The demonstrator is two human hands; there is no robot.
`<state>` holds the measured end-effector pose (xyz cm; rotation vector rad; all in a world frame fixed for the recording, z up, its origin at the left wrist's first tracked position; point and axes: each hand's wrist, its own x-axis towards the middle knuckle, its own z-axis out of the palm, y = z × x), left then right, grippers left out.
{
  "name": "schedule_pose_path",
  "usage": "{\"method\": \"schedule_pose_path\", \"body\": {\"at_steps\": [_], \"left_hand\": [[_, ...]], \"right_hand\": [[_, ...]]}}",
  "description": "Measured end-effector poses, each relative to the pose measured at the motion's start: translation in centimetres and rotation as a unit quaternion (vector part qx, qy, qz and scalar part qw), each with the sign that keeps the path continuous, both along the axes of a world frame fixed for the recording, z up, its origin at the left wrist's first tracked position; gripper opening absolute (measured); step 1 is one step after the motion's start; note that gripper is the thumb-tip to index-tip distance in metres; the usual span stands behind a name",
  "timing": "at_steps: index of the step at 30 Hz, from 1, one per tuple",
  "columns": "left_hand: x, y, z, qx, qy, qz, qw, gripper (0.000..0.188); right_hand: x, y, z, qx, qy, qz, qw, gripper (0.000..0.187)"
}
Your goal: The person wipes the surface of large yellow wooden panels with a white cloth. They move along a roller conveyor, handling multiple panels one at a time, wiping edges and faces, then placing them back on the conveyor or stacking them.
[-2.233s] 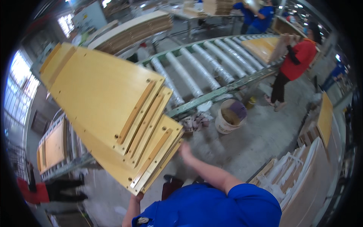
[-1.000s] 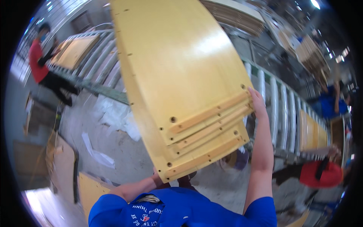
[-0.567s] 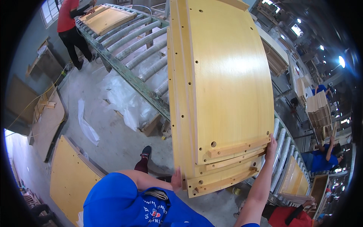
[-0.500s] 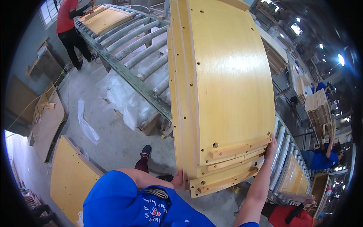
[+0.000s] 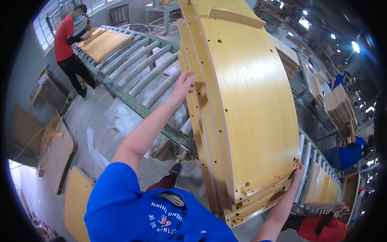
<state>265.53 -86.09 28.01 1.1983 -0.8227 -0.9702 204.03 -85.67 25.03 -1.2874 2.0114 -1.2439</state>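
Stack of boards (image 5: 258, 101): yellow, curved, drilled along the edges; layers lying unevenly, fanning out on the left side. One wooden strip (image 5: 236, 18) is crossing the top board's far end; another wooden strip (image 5: 268, 180) is crossing its near end.

Right hand (image 5: 298, 170): closing around the near right corner of the stack, holding its edge.

Left hand (image 5: 184, 84): hanging at the stack's left edge, fingers curling in; whether they are touching the wood, one cannot tell.

Roller conveyor (image 5: 161, 89): showing on both sides of the stack, which is covering its middle.

Left of the stack: a pale board (image 5: 111, 44) is resting on the rollers, a person in red (image 5: 64, 40) bending over it; clear plastic (image 5: 127, 119) is lying on the floor.

Right of the stack: further boards (image 5: 322, 185) are resting on the rollers.
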Motion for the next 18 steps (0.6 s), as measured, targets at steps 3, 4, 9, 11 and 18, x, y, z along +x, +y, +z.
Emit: {"method": "schedule_pose_path", "body": {"at_steps": [3, 4, 9, 11, 18], "left_hand": [[-0.3, -6.7, 4.8, -0.004, 0.028, -0.004, 1.000, 0.055], [0.1, -8.7, 5.5, -0.003, -0.049, 0.016, 0.999, 0.060], [2.2, -14.7, 6.5, 0.098, -0.050, 0.000, 0.994, 0.077], [2.3, -15.8, 5.9, 0.042, -0.011, -0.021, 0.999, 0.070], [3.4, -16.7, 5.9, -0.021, 0.032, 0.025, 0.999, 0.053]], "right_hand": [[1.4, 1.3, -0.9, -0.014, -0.232, -0.044, 0.972, 0.039], [0.4, 1.5, -0.1, -0.009, -0.204, -0.050, 0.978, 0.037], [1.6, 1.1, -0.1, -0.041, -0.222, -0.044, 0.973, 0.029], [1.3, 1.2, -0.3, -0.041, -0.219, -0.046, 0.974, 0.029], [0.8, -0.1, -0.9, -0.086, -0.191, -0.018, 0.978, 0.030]]}}
